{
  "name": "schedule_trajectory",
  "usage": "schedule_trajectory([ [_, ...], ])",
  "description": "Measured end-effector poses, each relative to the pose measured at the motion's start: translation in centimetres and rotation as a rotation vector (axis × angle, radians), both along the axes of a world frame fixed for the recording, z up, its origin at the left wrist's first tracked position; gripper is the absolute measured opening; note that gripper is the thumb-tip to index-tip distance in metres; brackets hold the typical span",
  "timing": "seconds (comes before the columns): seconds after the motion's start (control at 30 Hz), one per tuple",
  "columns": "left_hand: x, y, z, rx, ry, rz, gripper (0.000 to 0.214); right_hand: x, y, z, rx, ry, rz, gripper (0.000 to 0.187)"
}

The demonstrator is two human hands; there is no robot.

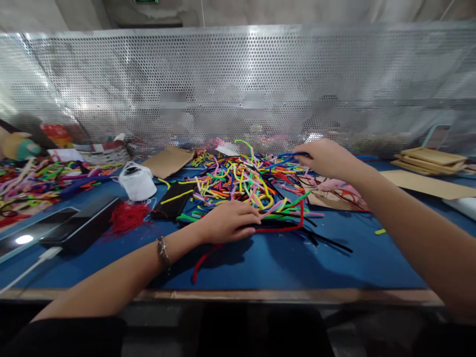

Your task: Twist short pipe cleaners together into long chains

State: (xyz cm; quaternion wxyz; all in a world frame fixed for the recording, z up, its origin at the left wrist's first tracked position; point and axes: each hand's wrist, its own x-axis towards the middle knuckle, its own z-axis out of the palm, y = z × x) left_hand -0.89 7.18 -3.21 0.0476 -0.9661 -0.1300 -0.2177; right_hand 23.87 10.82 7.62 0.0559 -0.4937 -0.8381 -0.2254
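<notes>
A tangled heap of coloured pipe cleaners lies in the middle of the blue table mat. My left hand rests at the heap's near edge, fingers curled over a red pipe cleaner that bends round the pile and trails toward me. My right hand reaches over the far right side of the heap, fingers pinched on a blue pipe cleaner. A bracelet sits on my left wrist.
A white roll, red thread bundle and black flat box lie left. A phone with cable is at far left. Cardboard pieces stack right. A perforated metal screen backs the table.
</notes>
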Motion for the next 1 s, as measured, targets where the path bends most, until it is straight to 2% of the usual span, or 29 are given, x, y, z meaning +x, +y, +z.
schedule_trajectory([
  [0.13,0.7,-0.6,2.4,-0.175,-0.388,0.172,0.022,-1.5,-2.8,-1.8,0.009,0.029,0.201,0.025],
  [0.23,1.9,-0.8,3.6,-0.431,-0.417,0.138,0.023,-2.9,-4.5,-3.6,0.146,-0.015,0.420,0.024],
  [0.3,2.7,-0.9,3.8,-0.614,-0.368,0.070,0.023,-3.6,-5.3,-4.5,0.234,-0.068,0.490,0.025],
  [0.37,3.1,-0.9,3.5,-0.698,-0.340,0.065,0.020,-3.9,-5.7,-5.0,0.278,-0.083,0.505,0.025],
  [0.47,2.9,-0.9,3.0,-0.731,-0.321,0.149,0.019,-3.8,-6.0,-5.3,0.268,-0.036,0.512,0.023],
  [0.6,2.1,-1.0,2.8,-0.960,-0.356,0.237,0.023,-3.3,-5.9,-5.8,0.309,0.012,0.480,0.035],
  [0.73,1.5,-1.6,2.9,-1.161,-0.315,0.184,0.021,-3.3,-5.4,-6.7,0.401,-0.040,0.536,0.031],
  [0.9,1.1,-2.1,2.9,-1.160,-0.265,0.188,0.020,-4.0,-5.7,-7.1,0.493,-0.111,0.623,0.032],
  [1.0,1.0,-2.2,2.8,-1.217,-0.270,0.187,0.021,-4.4,-6.2,-6.9,0.501,-0.146,0.630,0.033],
])
